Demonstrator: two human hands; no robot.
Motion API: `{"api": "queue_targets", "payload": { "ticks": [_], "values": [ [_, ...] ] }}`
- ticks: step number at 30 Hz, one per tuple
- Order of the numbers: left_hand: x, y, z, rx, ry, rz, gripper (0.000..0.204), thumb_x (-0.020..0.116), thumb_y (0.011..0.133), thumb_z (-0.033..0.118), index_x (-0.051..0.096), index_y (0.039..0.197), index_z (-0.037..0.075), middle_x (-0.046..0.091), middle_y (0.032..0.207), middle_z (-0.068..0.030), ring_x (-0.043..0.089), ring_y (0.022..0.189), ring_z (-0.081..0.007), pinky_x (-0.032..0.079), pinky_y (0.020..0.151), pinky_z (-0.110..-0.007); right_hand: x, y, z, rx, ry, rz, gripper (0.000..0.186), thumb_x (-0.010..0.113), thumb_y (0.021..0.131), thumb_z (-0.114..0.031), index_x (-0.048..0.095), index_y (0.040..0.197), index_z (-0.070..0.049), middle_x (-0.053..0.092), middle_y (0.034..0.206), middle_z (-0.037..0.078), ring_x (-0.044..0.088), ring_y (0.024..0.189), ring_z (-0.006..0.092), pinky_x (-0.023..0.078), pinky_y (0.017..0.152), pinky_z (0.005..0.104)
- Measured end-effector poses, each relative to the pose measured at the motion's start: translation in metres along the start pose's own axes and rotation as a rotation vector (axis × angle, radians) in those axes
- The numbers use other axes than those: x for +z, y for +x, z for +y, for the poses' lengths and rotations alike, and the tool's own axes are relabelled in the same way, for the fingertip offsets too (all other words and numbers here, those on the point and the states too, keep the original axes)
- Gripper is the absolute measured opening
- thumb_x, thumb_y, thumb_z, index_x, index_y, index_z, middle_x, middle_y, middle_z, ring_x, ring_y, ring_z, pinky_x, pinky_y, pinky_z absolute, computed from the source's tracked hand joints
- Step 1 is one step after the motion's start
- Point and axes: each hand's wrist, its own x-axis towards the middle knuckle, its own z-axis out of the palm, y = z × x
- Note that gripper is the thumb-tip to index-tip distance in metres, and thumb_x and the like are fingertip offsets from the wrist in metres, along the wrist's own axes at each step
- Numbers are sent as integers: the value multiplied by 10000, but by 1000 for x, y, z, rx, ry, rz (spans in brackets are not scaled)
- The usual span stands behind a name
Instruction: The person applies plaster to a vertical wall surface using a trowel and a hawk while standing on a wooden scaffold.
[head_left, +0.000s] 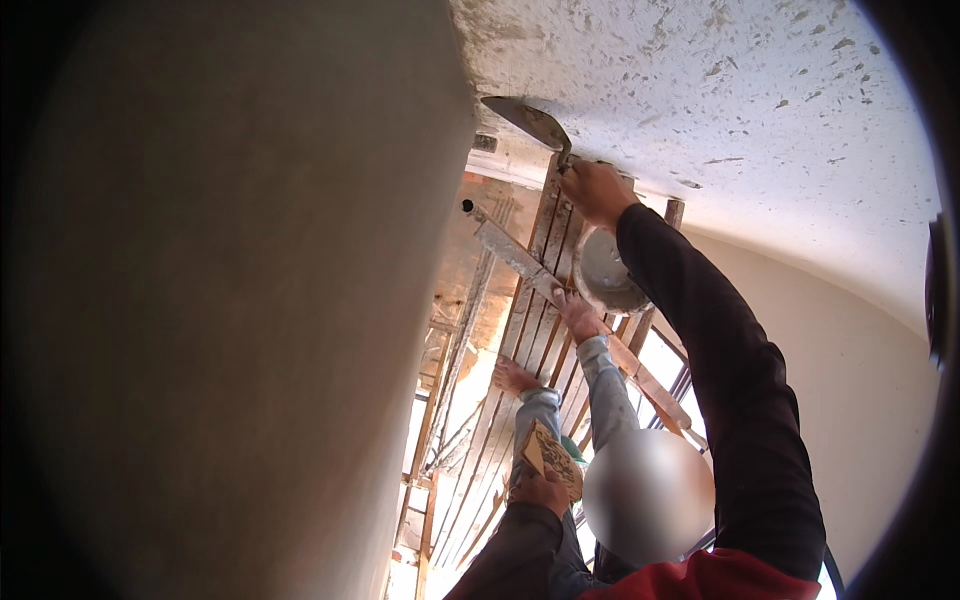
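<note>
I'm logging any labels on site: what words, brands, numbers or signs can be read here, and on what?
None: no readable text shows anywhere.
The trowel, round container and planks show no legible lettering; the brown piece in the left hand bears dark marks, too blurred to call lettering.

Long dark sleeves [735, 370] reach the wrists, leaving the left hand [540, 491] and right hand [598, 194] bare; the right sleeve is creased. Red cloth [715, 578] shows at the right shoulder. Faded blue-grey trousers [608, 395] end above bare feet [580, 316].
</note>
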Motion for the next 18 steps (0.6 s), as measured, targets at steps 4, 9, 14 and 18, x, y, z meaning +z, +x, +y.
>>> {"api": "queue_targets", "payload": {
  "ticks": [4, 9, 14, 18],
  "values": [
    [2, 3, -4, 20, 32, -43, 587, 381, 969, 417, 547, 1324, -20, 500, 1422, -155, 563, 1175, -436, 417, 1029, -508, -6, 15, -3, -136, -192, -106, 192, 502, 929, -160, 625, 918, -13, 627, 895, 221, 646, 861, 419, 531, 775, 485],
    [-6, -2, 3, -46, 26, -80, 582, 381, 971, 419, 589, 1275, -31, 486, 1438, -157, 554, 1187, -429, 403, 1040, -511, -7, -14, -11, -41, -56, -51, 250, 514, 917, -207, 635, 1040, -27, 643, 977, 242, 646, 917, 425, 514, 827, 500],
    [-1, 0, 2, -19, 54, -101, 583, 374, 976, 415, 561, 1304, -29, 490, 1425, -176, 548, 1193, -433, 398, 1045, -507, 40, 15, 28, 2, -135, -229, 316, 512, 911, -217, 605, 1132, -11, 645, 1114, 251, 640, 1000, 437, 498, 882, 501],
    [-3, -4, 6, -14, 39, -88, 597, 357, 981, 414, 513, 1337, -38, 523, 1368, -219, 564, 1178, -437, 421, 1032, -495, 65, 41, 16, 217, 55, -299, 298, 510, 908, -178, 630, 1114, 0, 661, 1114, 247, 641, 1051, 408, 509, 893, 480]
  ]
}}
